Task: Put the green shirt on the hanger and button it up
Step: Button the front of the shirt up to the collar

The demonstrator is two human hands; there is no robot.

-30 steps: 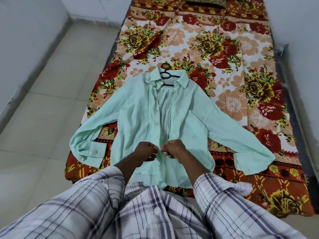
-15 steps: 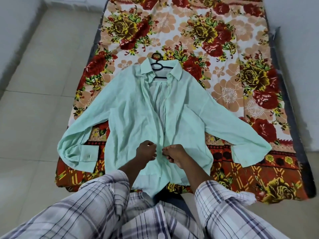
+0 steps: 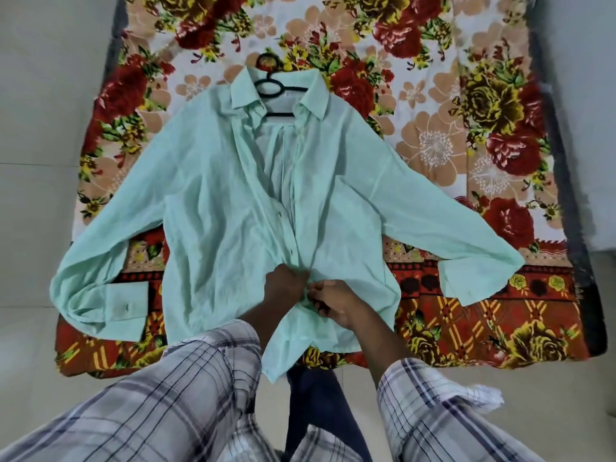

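- The green shirt (image 3: 206,211) lies on the floral bed (image 3: 433,145), collar away from me, hem toward me.
- The hanger (image 3: 270,85) shows only at the collar.
- My left hand (image 3: 286,288) and right hand (image 3: 333,303) pinch its lower front edges; the spot between them is hidden.

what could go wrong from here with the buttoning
1. The left hand and right hand both pinch the green shirt low on its front. Above them the fronts gape and lie creased, so a button could go into the wrong hole.
2. The hem hangs past the edge of the floral bedsheet. Pulling toward the body might drag the shirt down and skew it on the hanger.
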